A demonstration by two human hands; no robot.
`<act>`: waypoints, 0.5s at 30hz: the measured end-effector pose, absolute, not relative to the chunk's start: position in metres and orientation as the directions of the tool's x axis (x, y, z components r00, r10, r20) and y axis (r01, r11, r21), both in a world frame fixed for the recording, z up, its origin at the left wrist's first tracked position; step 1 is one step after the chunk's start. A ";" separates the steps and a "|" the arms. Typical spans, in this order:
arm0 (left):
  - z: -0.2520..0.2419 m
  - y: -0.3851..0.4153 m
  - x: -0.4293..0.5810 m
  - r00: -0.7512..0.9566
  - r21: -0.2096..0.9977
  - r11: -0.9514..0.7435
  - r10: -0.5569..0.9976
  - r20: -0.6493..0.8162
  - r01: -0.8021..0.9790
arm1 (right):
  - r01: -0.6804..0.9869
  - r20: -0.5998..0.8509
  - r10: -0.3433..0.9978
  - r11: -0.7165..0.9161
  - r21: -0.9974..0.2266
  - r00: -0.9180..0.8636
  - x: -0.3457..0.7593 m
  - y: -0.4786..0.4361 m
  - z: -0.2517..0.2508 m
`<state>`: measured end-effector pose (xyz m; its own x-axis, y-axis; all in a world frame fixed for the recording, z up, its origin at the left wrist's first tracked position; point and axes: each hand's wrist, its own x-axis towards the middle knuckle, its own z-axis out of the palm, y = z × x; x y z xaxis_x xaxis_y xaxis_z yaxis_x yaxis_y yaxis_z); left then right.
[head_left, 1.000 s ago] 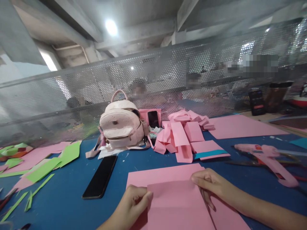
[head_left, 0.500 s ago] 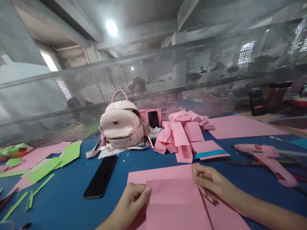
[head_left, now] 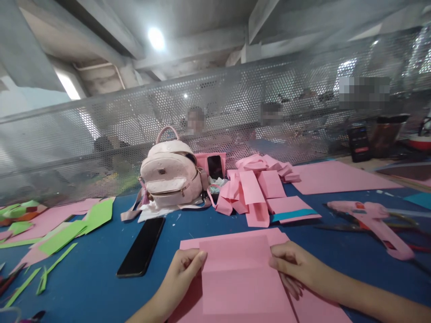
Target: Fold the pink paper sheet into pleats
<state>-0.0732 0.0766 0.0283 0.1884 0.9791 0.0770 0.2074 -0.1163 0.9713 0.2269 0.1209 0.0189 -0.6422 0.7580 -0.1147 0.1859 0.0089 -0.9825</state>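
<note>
A pink paper sheet (head_left: 240, 287) with a crosswise crease is held up slightly between my hands. My left hand (head_left: 183, 273) pinches its left edge between thumb and bent fingers. On the opposite edge, my right hand (head_left: 294, 267) grips the same sheet, its lower fingers reaching down along the side. Beneath lie more pink sheets (head_left: 188, 244) on the blue table (head_left: 101, 287). Just beyond them is a heap of folded pink paper pieces (head_left: 254, 188), with a teal strip (head_left: 294, 216) across one flat piece.
A black phone (head_left: 141, 246) lies at left, before a pale pink backpack (head_left: 170, 175). Green paper pieces (head_left: 97, 217) spread on the far left. To the right are a pink glue gun (head_left: 373, 220) and scissors. A perforated metal screen (head_left: 229, 107) borders the back.
The held sheet has risen a little and shifted slightly left, showing its crease more clearly. My left hand moved up and left; my right hand slid slightly lower.
</note>
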 end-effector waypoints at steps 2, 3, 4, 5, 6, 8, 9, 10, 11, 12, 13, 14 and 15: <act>0.027 0.075 -0.073 0.209 0.986 -0.084 0.977 0.053 0.144 | 0.178 -0.109 0.768 0.007 -0.984 -0.632 0.227 0.121 0.020; 0.026 0.074 -0.073 0.221 0.992 -0.065 0.975 0.040 0.110 | 0.173 -0.106 0.770 0.006 -0.985 -0.630 0.227 0.121 0.020; 0.025 0.073 -0.073 0.231 0.996 -0.046 0.972 0.028 0.076 | 0.167 -0.104 0.770 0.004 -0.986 -0.630 0.227 0.121 0.020; 0.024 0.071 -0.072 0.242 0.999 -0.029 0.970 0.018 0.045 | 0.159 -0.100 0.769 0.002 -0.987 -0.632 0.227 0.122 0.020; 0.024 0.070 -0.072 0.254 1.000 -0.015 0.967 0.010 0.017 | 0.151 -0.096 0.766 0.002 -0.988 -0.635 0.228 0.122 0.019; 0.024 0.069 -0.071 0.283 1.000 0.006 0.959 0.003 -0.029 | 0.142 -0.091 0.760 0.002 -0.990 -0.644 0.228 0.122 0.017; 0.025 0.069 -0.071 0.298 0.999 0.013 0.954 0.002 -0.049 | 0.142 -0.092 0.757 0.001 -0.990 -0.647 0.228 0.122 0.016; 0.026 0.069 -0.070 0.315 0.998 0.020 0.949 0.002 -0.067 | 0.146 -0.095 0.755 0.001 -0.989 -0.649 0.229 0.122 0.016; 0.027 0.068 -0.070 0.331 0.996 0.026 0.944 0.003 -0.084 | 0.151 -0.100 0.753 0.000 -0.988 -0.651 0.229 0.122 0.016; 0.028 0.069 -0.070 0.344 0.995 0.032 0.939 0.003 -0.097 | 0.157 -0.103 0.750 0.002 -0.988 -0.653 0.229 0.122 0.016; 0.029 0.069 -0.070 0.354 0.994 0.036 0.935 0.004 -0.107 | 0.162 -0.104 0.748 0.005 -0.987 -0.656 0.228 0.122 0.016; 0.030 0.068 -0.070 0.358 0.993 0.040 0.934 0.003 -0.112 | 0.165 -0.103 0.744 0.010 -0.986 -0.660 0.228 0.122 0.016; 0.030 0.068 -0.070 0.357 0.993 0.041 0.934 0.001 -0.111 | 0.167 -0.102 0.741 0.014 -0.986 -0.664 0.228 0.122 0.017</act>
